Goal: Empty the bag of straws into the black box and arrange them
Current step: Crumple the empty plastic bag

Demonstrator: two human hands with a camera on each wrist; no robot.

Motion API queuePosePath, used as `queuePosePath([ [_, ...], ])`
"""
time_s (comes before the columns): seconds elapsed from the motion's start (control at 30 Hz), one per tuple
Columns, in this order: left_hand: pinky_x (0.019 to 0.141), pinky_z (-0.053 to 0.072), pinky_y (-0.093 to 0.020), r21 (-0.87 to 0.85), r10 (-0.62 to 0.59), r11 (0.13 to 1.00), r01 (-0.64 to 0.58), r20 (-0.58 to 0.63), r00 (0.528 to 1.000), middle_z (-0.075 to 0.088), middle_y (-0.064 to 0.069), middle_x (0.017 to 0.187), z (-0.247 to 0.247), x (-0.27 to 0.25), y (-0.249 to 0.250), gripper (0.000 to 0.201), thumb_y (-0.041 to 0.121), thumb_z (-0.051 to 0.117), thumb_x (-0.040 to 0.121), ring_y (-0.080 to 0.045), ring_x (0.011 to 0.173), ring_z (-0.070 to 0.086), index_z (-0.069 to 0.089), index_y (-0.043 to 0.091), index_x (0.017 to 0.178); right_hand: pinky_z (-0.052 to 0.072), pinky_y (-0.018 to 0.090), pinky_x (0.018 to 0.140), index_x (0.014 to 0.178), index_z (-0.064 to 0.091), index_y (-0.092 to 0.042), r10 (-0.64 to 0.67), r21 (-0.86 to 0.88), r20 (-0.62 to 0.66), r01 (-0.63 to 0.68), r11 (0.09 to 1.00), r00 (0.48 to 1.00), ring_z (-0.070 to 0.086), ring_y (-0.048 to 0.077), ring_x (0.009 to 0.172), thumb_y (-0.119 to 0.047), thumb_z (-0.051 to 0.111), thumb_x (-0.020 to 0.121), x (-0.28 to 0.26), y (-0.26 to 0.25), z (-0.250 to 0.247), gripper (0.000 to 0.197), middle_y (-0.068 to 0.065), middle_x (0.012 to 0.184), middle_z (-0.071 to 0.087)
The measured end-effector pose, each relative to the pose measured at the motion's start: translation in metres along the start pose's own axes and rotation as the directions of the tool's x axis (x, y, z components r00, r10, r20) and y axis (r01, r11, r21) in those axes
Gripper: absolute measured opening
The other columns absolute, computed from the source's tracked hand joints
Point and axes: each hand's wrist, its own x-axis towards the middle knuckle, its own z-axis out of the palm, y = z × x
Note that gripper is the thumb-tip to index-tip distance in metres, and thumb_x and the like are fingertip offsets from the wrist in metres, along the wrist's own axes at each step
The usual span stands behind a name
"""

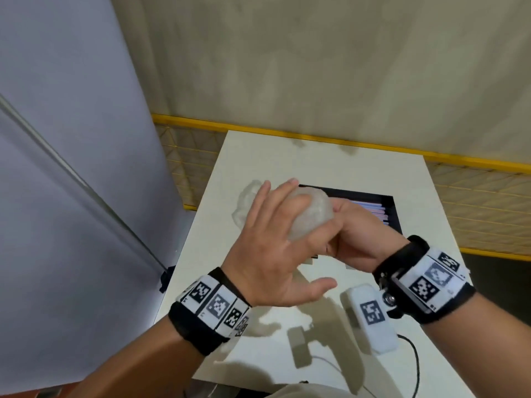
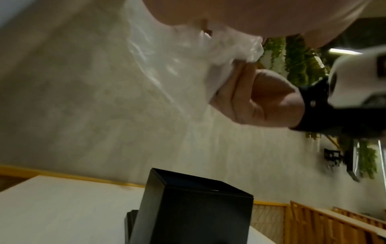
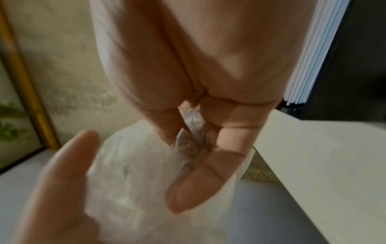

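Observation:
A crumpled clear plastic bag is held above the white table, just left of the black box. My right hand pinches the bag's gathered end between curled fingers, and the bag bulges out below them. My left hand lies against the bag with straight, spread fingers and its thumb held apart. Pale blue and pink straws lie side by side inside the box; they appear as a stack of straws in the right wrist view. From the left wrist, the black box stands below the bag.
A white marker-tagged device with a black cable lies on the table's near right. A grey panel rises at the left. A yellow rail with mesh runs behind the table. A low black piece sits beside the box.

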Motion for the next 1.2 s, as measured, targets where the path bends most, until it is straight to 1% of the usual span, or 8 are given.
queuePosePath([
  [0.27, 0.085, 0.051, -0.019, -0.328, -0.279, 0.921, 0.212, -0.172, 0.945, 0.068, -0.012, 0.101, -0.009, -0.001, -0.035, 0.021, 0.007, 0.047, 0.103, -0.019, 0.091, 0.064, 0.067, 0.004, 0.111, 0.06, 0.045, 0.069, 0.129, 0.053, -0.02, 0.048, -0.484, -0.233, -0.158, 0.861, 0.971, 0.068, 0.021, 0.082, -0.04, 0.071, 0.086, -0.002, 0.003, 0.019, 0.051, 0.017, 0.113, 0.06],
  [0.33, 0.08, 0.048, -0.014, -0.522, -0.653, 0.684, 0.509, -0.127, 0.747, 0.071, 0.002, 0.093, -0.014, 0.01, -0.04, 0.021, 0.011, 0.049, 0.106, -0.006, 0.086, 0.065, 0.069, 0.01, 0.101, 0.054, 0.044, 0.097, 0.146, 0.037, -0.029, -0.389, -0.794, -0.233, 0.057, 0.605, 0.891, 0.059, 0.014, 0.118, -0.059, 0.065, 0.082, -0.005, 0.01, 0.03, 0.076, 0.002, 0.138, 0.05],
  [0.4, 0.075, 0.052, -0.021, -0.751, -0.834, 0.177, 0.636, 0.229, 0.502, 0.071, 0.004, 0.088, -0.021, 0.025, -0.044, 0.017, 0.014, 0.055, 0.104, -0.007, 0.08, 0.067, 0.069, 0.014, 0.095, 0.038, 0.043, 0.112, 0.153, 0.036, -0.014, -0.627, -0.96, 0.205, 0.28, 0.021, 0.752, 0.041, 0.024, 0.14, -0.052, 0.063, 0.089, -0.006, 0.01, 0.039, 0.079, 0.01, 0.154, 0.037],
  [0.47, 0.075, 0.053, -0.027, -0.615, -0.622, -0.216, 0.759, 0.686, 0.379, 0.065, -0.002, 0.096, -0.02, 0.035, -0.053, 0.01, 0.019, 0.057, 0.1, -0.016, 0.084, 0.065, 0.066, 0.016, 0.096, 0.039, 0.05, 0.108, 0.147, 0.046, -0.007, -0.574, -0.88, 0.474, 0.325, -0.347, 0.668, 0.045, 0.039, 0.133, -0.04, 0.065, 0.092, 0.003, 0.007, 0.046, 0.067, 0.022, 0.148, 0.044],
  [0.53, 0.081, 0.048, -0.031, -0.365, -0.468, -0.3, 0.881, 0.861, 0.197, 0.057, -0.006, 0.109, -0.024, 0.036, -0.056, 0.017, 0.025, 0.052, 0.096, -0.021, 0.097, 0.059, 0.063, 0.015, 0.105, 0.047, 0.051, 0.094, 0.141, 0.049, -0.008, -0.59, -0.9, 0.432, 0.285, -0.33, 0.682, 0.053, 0.041, 0.117, -0.023, 0.066, 0.09, 0.013, 0.009, 0.049, 0.056, 0.022, 0.134, 0.053],
  [0.7, 0.104, 0.036, -0.051, -0.495, -0.286, -0.586, 0.641, 0.867, 0.409, 0.052, -0.023, 0.129, -0.024, 0.031, -0.057, 0.085, 0.068, 0.033, 0.1, -0.035, 0.118, 0.046, 0.051, -0.003, 0.145, 0.048, 0.041, 0.066, 0.113, 0.057, 0.001, -0.716, -0.967, 0.253, 0.168, -0.19, 0.651, 0.051, 0.033, 0.079, 0.008, 0.068, 0.071, 0.019, 0.015, 0.032, 0.044, 0.018, 0.1, 0.052],
  [0.93, 0.084, 0.053, -0.036, -0.632, -0.657, -0.361, 0.685, 0.694, 0.294, 0.071, -0.014, 0.098, 0.003, 0.044, -0.029, 0.05, 0.05, 0.046, 0.106, -0.025, 0.093, 0.068, 0.072, 0.007, 0.114, 0.043, 0.043, 0.08, 0.119, 0.054, 0.007, -0.719, -0.973, 0.223, 0.198, -0.121, 0.659, 0.05, 0.035, 0.095, -0.004, 0.053, 0.088, 0.013, 0.035, 0.061, 0.033, 0.022, 0.11, 0.055],
  [1.2, 0.079, 0.054, -0.022, -0.527, -0.464, -0.515, 0.676, 0.834, 0.297, 0.071, 0.009, 0.084, -0.007, 0.038, -0.029, 0.04, 0.038, 0.029, 0.112, -0.002, 0.073, 0.07, 0.06, 0.021, 0.095, 0.036, 0.056, 0.111, 0.141, 0.05, 0.005, -0.61, -0.852, 0.511, 0.264, -0.451, 0.606, 0.039, 0.042, 0.142, 0.0, 0.051, 0.092, 0.001, 0.026, 0.047, 0.049, 0.028, 0.149, 0.043],
])
